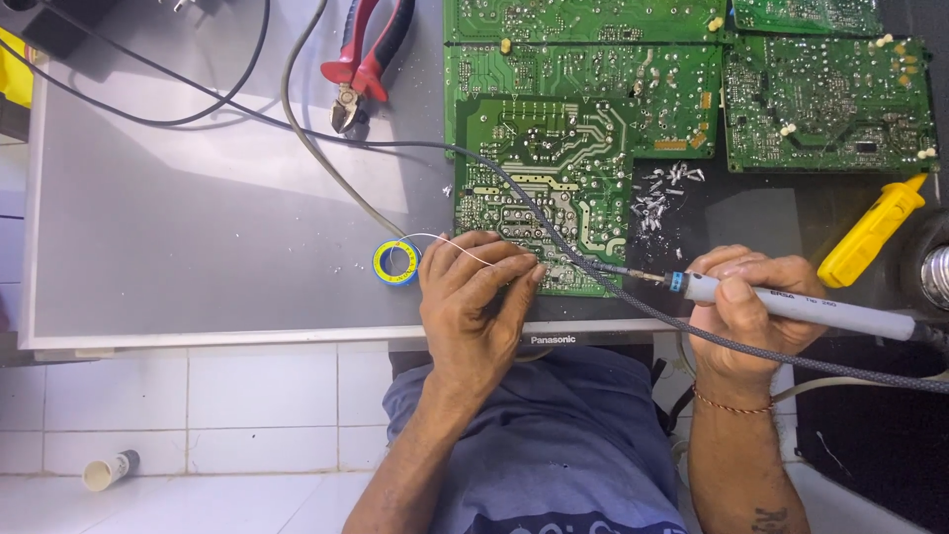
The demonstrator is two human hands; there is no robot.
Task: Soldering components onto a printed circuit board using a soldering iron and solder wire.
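White floor tiles show below a grey worktop (198,227), which carries several green circuit boards along its far edge toward the right corner. At the near edge, the left hand (474,297) is closed, its fingers pinching a thin strand of solder wire (457,244) that curls back to a small blue and yellow spool (396,263) lying just beside the hand on the worktop. The fingertips rest on the near edge of the nearest circuit board (539,188). The right hand (748,307) grips a soldering iron (791,303) by its pale grey handle, the tip pointing left at the board's near edge, close to the left fingertips. A braided dark cable (554,232) runs diagonally across the board and passes under the right hand. Small bright metal scraps (660,193) lie scattered just right of the board. Red-handled cutters (363,59) rest at the far edge, and a yellow tool (872,229) lies near the right edge.
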